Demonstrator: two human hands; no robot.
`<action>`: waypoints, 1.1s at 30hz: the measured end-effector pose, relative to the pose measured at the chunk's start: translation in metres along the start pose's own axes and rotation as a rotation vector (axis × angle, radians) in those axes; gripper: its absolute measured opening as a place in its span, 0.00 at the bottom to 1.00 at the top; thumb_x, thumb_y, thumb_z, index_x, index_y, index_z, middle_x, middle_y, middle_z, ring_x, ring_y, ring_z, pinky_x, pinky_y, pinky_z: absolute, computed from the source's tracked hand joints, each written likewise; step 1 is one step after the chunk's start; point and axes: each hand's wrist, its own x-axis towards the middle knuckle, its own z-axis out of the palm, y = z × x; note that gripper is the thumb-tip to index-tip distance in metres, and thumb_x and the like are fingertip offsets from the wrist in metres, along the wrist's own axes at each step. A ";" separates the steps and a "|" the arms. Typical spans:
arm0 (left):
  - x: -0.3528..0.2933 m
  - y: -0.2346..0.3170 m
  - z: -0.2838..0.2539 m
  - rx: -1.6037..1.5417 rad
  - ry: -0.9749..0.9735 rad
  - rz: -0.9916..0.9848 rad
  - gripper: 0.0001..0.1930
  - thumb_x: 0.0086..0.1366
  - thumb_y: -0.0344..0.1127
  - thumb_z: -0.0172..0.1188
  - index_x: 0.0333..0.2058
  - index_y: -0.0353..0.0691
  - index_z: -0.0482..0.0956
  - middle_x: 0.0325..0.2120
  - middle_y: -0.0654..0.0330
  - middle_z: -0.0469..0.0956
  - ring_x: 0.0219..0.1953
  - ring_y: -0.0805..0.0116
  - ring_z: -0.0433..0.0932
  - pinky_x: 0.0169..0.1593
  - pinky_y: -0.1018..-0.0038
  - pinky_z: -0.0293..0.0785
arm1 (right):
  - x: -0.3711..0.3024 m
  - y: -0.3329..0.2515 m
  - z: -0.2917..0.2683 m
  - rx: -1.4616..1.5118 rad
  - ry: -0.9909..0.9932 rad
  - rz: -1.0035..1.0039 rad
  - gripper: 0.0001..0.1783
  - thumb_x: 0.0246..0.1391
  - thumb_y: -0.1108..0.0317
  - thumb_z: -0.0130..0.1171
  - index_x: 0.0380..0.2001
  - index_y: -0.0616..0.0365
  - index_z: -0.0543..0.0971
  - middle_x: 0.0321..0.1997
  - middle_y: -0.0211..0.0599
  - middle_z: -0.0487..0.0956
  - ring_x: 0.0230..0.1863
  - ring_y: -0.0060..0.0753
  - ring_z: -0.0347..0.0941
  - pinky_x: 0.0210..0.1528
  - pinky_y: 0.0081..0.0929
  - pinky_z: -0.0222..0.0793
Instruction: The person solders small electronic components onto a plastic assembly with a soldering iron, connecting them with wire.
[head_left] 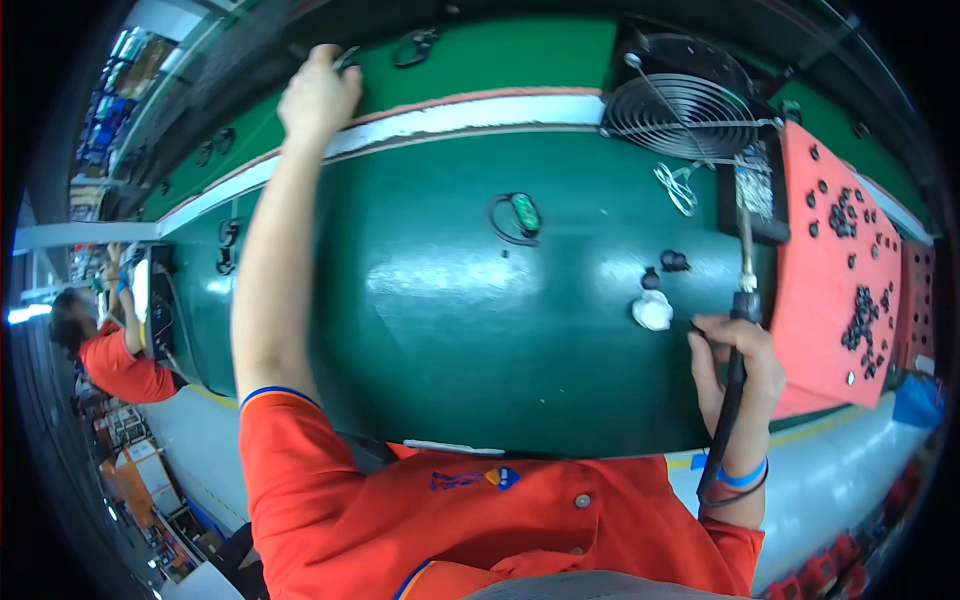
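Note:
My left hand point(318, 95) is stretched to the far left, past the white strip, with its fingers bent round a small dark piece point(346, 60) that is partly hidden. Beside it lies a black coiled cable point(413, 48). At the right, my right hand point(750, 370) grips a soldering iron point(738, 375); its thumb and forefinger stick out to the left. The iron's metal end points away, toward the stand point(755, 195). Left of this hand are a white lump point(652, 310) and small black round parts point(674, 261). A green board with a black cable loop point(525, 213) lies mid-table.
A fan with a wire guard point(683, 115) stands at the back right, with a coil of solder wire point(677, 188) before it. Many black parts lie on a pink sheet point(835, 270) at the right. Another person in red point(125, 360) works at the far left.

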 end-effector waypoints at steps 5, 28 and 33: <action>0.017 -0.029 0.007 0.068 -0.154 0.024 0.23 0.57 0.45 0.56 0.51 0.48 0.70 0.39 0.54 0.78 0.43 0.54 0.76 0.45 0.63 0.71 | 0.012 -0.007 0.007 0.242 0.025 0.030 0.15 0.39 0.83 0.63 0.33 0.62 0.73 0.31 0.41 0.78 0.30 0.39 0.76 0.36 0.27 0.71; -0.160 0.152 -0.101 -0.860 -0.046 0.799 0.19 0.43 0.25 0.68 0.33 0.39 0.68 0.27 0.60 0.78 0.17 0.71 0.72 0.20 0.80 0.66 | 0.025 -0.022 0.023 0.378 -0.004 0.174 0.20 0.43 0.73 0.66 0.36 0.58 0.67 0.35 0.37 0.79 0.32 0.21 0.72 0.38 0.21 0.66; -0.170 0.167 -0.091 -0.833 0.260 1.013 0.10 0.44 0.25 0.62 0.27 0.40 0.72 0.25 0.63 0.77 0.14 0.74 0.70 0.17 0.80 0.61 | 0.023 -0.025 0.026 0.473 0.114 0.280 0.19 0.45 0.77 0.63 0.38 0.58 0.66 0.28 0.30 0.74 0.29 0.16 0.70 0.32 0.15 0.64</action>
